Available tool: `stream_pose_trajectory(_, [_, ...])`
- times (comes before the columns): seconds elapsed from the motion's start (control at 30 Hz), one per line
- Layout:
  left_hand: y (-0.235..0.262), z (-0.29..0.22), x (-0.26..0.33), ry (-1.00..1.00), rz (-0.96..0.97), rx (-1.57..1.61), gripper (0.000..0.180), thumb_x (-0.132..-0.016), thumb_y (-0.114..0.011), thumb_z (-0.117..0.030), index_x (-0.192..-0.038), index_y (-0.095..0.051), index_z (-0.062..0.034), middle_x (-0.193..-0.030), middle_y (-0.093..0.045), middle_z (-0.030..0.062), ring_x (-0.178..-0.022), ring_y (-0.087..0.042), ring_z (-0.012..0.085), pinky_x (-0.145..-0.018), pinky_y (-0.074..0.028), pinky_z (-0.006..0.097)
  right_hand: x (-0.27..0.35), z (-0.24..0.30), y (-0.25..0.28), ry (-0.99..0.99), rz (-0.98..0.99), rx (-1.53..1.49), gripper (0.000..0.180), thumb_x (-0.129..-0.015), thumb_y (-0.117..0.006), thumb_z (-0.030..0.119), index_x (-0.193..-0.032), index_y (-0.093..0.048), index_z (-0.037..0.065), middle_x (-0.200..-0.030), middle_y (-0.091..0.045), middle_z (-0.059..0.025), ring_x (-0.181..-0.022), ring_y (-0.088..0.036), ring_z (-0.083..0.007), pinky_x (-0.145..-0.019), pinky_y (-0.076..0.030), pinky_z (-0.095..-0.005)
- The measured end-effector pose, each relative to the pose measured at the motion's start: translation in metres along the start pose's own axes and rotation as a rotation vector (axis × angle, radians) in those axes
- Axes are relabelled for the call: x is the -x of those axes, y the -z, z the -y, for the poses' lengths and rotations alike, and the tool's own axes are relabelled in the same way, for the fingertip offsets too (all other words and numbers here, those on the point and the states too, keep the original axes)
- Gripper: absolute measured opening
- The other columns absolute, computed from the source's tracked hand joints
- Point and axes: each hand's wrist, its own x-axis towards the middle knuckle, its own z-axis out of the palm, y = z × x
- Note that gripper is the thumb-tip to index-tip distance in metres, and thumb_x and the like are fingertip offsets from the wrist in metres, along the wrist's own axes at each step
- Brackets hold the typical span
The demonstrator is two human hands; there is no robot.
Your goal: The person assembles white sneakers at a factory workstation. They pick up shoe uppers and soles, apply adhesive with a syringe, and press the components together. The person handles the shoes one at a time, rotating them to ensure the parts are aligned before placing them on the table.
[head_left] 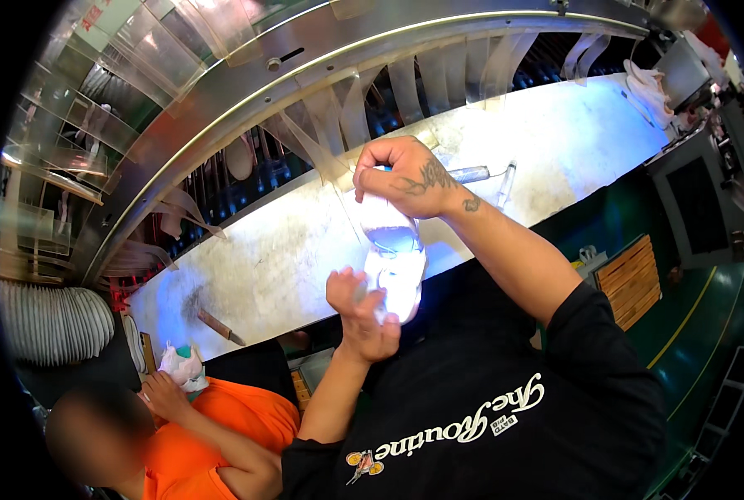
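A white shoe [395,275], brightly lit and partly washed out by glare, is in front of me, its near end reaching past the worktable's front edge. My right hand [409,177] is closed over the shoe's far end, fingers curled down; the fingertips are partly hidden. Beside the shoe's near left side, my left hand [362,315] has its fingers apart and slightly blurred. Its thumb lies close to the shoe's near end; whether it touches cannot be made out. Behind my right wrist, a blue-grey tool [472,173] lies on the table next to a slim clear tube [507,185].
The pale worktable [255,242] runs along a metal machine frame [305,71] hung with clear plastic strips [401,92]. A wooden-handled knife [220,327] lies at left. Near left, a co-worker in orange [230,417] holds a whitish item [183,368]. A ribbed hose [55,322] stands farther left.
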Motion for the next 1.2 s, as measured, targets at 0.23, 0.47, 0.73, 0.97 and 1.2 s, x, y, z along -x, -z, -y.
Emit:
stream_pose_trajectory(0.23, [0.038, -0.022, -0.025, -0.124, 0.168, -0.314, 0.045, -0.090, -0.053, -0.030, -0.124, -0.073, -0.0088, -0.141, -0.064, 0.0107, -0.141, -0.044, 0.0375, -0.124, -0.025, 0.061, 0.000, 0.008, -0.008, -0.013, -0.015, 0.066, 0.019, -0.097, -0.071, 0.021, -0.091, -0.075, 0.004, -0.088, -0.078, -0.0047, -0.084, -0.072, -0.0125, -0.079, -0.057, -0.0316])
stream_pose_trajectory(0.47, [0.058, -0.036, -0.051, -0.049, 0.234, -0.335, 0.052, -0.087, -0.052, -0.030, -0.126, -0.074, -0.0023, -0.140, -0.070, 0.0119, -0.134, -0.052, 0.0357, -0.122, -0.027, 0.058, 0.000, 0.010, -0.019, 0.038, -0.023, 0.108, 0.024, -0.094, -0.074, 0.026, -0.094, -0.076, 0.002, -0.089, -0.077, -0.0112, -0.085, -0.074, -0.0226, -0.080, -0.057, -0.0365])
stream_pose_trajectory(0.73, [0.062, -0.038, -0.068, -0.056, 0.389, -0.291, 0.060, -0.085, -0.054, -0.030, -0.134, -0.073, -0.0010, -0.142, -0.070, 0.0116, -0.126, -0.056, 0.0328, -0.111, -0.032, 0.053, 0.000, 0.007, -0.022, 0.142, -0.028, 0.161, 0.026, -0.092, -0.073, 0.028, -0.096, -0.077, 0.003, -0.091, -0.077, -0.0175, -0.088, -0.075, -0.0344, -0.083, -0.058, -0.0426])
stream_pose_trajectory(0.97, [0.079, -0.073, -0.116, 0.020, 0.698, -0.434, 0.061, -0.081, -0.061, -0.032, -0.133, -0.072, -0.0011, -0.132, -0.072, 0.0144, -0.113, -0.059, 0.0353, -0.100, -0.040, 0.050, 0.014, 0.008, -0.026, 0.221, 0.005, 0.159, 0.023, -0.090, -0.073, 0.027, -0.093, -0.076, 0.004, -0.090, -0.078, -0.0158, -0.085, -0.075, -0.0346, -0.080, -0.058, -0.0421])
stream_pose_trajectory(1.2, [0.085, -0.047, -0.111, 0.060, 0.598, -0.204, 0.050, -0.085, -0.074, -0.032, -0.124, -0.074, -0.0005, -0.118, -0.075, 0.0154, -0.108, -0.065, 0.0379, -0.096, -0.049, 0.050, 0.025, 0.007, -0.032, 0.330, -0.030, 0.171, 0.019, -0.089, -0.072, 0.024, -0.091, -0.074, 0.005, -0.089, -0.077, -0.0159, -0.085, -0.074, -0.0374, -0.080, -0.058, -0.0445])
